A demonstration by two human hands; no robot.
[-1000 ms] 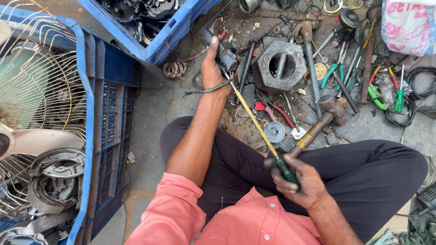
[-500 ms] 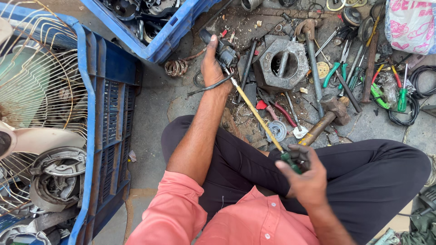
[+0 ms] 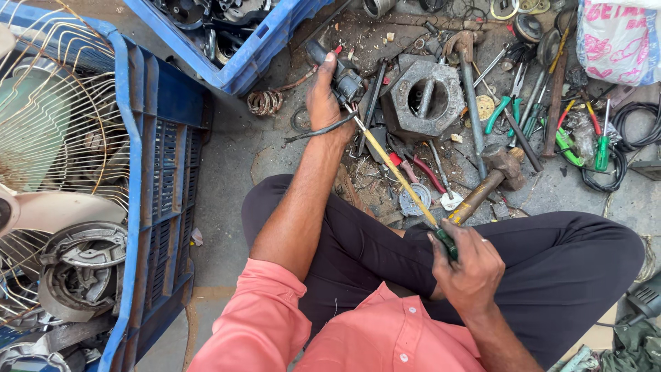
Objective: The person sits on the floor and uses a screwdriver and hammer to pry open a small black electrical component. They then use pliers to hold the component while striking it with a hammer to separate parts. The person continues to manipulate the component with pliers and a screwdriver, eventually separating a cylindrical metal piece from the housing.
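My left hand is stretched out over the floor and grips a small dark metal part with a black wire hanging off it. My right hand rests on my knee and is closed around the green handle of a long screwdriver. Its yellowish shaft runs diagonally up to the dark part, where the tip meets it. I sit cross-legged in dark trousers and a pink shirt.
A grey hexagonal metal block lies just right of the part, with a hammer, pliers and green screwdrivers scattered beyond. Blue crates with fan guards and motor parts stand at left and top. A printed bag sits top right.
My right hand has drawn slightly inward on the screwdriver handle and turned. The left hand keeps hold of the dark part in the same place.
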